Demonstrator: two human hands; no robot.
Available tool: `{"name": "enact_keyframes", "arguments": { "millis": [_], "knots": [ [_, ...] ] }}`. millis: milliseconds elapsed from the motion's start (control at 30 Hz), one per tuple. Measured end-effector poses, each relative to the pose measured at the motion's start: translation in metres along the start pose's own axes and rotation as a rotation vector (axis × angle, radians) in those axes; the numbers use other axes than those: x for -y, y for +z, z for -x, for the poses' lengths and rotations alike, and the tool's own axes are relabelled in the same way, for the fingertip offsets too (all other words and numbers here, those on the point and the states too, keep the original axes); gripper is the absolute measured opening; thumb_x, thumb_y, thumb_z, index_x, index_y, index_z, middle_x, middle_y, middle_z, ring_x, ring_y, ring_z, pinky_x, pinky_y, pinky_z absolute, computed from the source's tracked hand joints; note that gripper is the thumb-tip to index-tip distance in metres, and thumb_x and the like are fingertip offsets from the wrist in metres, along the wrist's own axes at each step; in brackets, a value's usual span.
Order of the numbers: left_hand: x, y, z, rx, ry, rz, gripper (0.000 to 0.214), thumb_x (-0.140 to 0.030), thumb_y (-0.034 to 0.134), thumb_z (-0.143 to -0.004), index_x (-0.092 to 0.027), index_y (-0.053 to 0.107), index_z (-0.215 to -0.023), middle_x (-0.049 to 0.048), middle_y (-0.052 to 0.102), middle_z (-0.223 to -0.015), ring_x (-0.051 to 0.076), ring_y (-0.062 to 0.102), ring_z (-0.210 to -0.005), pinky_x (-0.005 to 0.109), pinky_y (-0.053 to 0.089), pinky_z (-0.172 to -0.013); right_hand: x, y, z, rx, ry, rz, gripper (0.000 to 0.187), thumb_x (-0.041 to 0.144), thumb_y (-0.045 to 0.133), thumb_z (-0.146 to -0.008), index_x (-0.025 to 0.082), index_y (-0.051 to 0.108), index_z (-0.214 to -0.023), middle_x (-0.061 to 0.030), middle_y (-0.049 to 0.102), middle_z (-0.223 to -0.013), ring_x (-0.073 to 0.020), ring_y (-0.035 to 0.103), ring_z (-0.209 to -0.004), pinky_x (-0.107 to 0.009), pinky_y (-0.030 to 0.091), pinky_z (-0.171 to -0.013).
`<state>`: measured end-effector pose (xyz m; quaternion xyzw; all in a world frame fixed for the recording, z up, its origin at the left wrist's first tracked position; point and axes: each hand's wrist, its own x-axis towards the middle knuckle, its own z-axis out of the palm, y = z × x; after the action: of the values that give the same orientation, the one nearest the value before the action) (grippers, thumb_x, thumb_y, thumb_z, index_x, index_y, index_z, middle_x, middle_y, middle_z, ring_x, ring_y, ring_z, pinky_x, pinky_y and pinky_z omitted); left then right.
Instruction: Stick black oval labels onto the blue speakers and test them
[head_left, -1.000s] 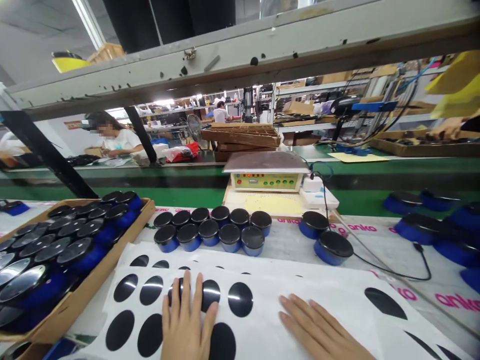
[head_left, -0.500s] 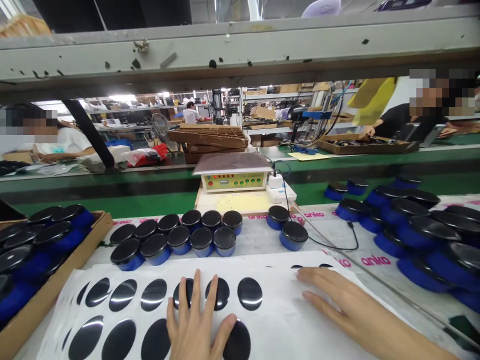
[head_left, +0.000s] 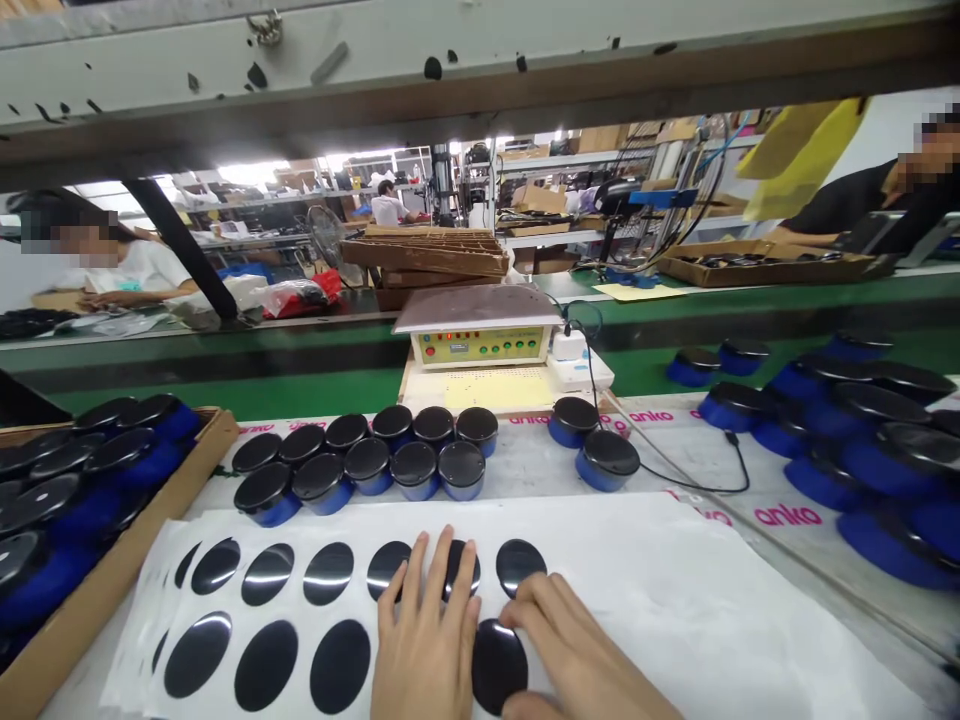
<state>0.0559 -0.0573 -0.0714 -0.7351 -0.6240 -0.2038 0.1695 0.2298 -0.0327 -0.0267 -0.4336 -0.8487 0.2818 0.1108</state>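
Observation:
A white backing sheet (head_left: 637, 620) bears rows of round glossy black stickers (head_left: 330, 573) and lies on a stack of similar sheets. My left hand (head_left: 427, 640) rests flat on it, fingers stretched out, partly covering stickers in the upper row. Close beside it, my right hand (head_left: 577, 650) reaches in from the right with bent fingers. Its fingertips touch the upper edge of one black sticker (head_left: 500, 668), while the thumb is apart, near the lower right edge. That sticker looks flat on the sheet. Right of it the sheet is bare white.
Blue round cases with black tops (head_left: 367, 465) stand in two rows behind the sheets. More blue cases (head_left: 862, 420) are piled at right, others fill a cardboard box (head_left: 214, 450) at left. A control box (head_left: 480, 345) with cables sits behind. Co-workers sit across the green belt (head_left: 330, 385).
My right hand has moved left from the sheet's upper right area to the sticker beside my left hand. Its fingers have bent. The camera view has shifted slightly.

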Motion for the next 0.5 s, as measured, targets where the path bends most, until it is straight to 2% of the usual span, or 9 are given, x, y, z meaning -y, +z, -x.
{"name": "enact_keyframes", "arguments": {
  "millis": [133,300,500],
  "knots": [
    [-0.001,-0.003,-0.001,0.001,-0.013,-0.009,0.044,-0.012,0.039,-0.093,-0.027,0.053,-0.131,0.0011,0.051,-0.140,0.025,0.045,-0.128,0.038,0.033,-0.093,-0.002,0.013,-0.009,0.036,0.005,0.076,0.035,0.006,0.069,-0.065,0.012,0.062,-0.099,-0.0114,0.058,-0.102,-0.0292,0.052,-0.097,-0.043,0.045,-0.086],
    [-0.002,-0.003,-0.002,-0.015,-0.026,-0.004,0.045,-0.010,0.040,-0.091,-0.028,0.054,-0.130,0.0003,0.053,-0.138,0.024,0.047,-0.126,0.038,0.033,-0.093,-0.001,0.013,-0.018,0.062,0.109,0.007,0.036,0.004,0.069,-0.055,0.016,0.056,-0.086,-0.0061,0.055,-0.095,-0.0259,0.052,-0.090,-0.036,0.044,-0.077],
    [-0.001,-0.001,0.000,-0.009,-0.051,0.040,0.046,-0.013,0.038,-0.093,-0.032,0.051,-0.132,-0.0047,0.052,-0.139,0.022,0.045,-0.128,0.036,0.032,-0.094,0.011,0.007,-0.015,-0.024,0.169,-0.028,0.038,-0.004,0.055,-0.050,0.018,0.052,-0.082,-0.0031,0.055,-0.090,-0.0218,0.054,-0.086,-0.031,0.040,-0.075]
  ]
}}
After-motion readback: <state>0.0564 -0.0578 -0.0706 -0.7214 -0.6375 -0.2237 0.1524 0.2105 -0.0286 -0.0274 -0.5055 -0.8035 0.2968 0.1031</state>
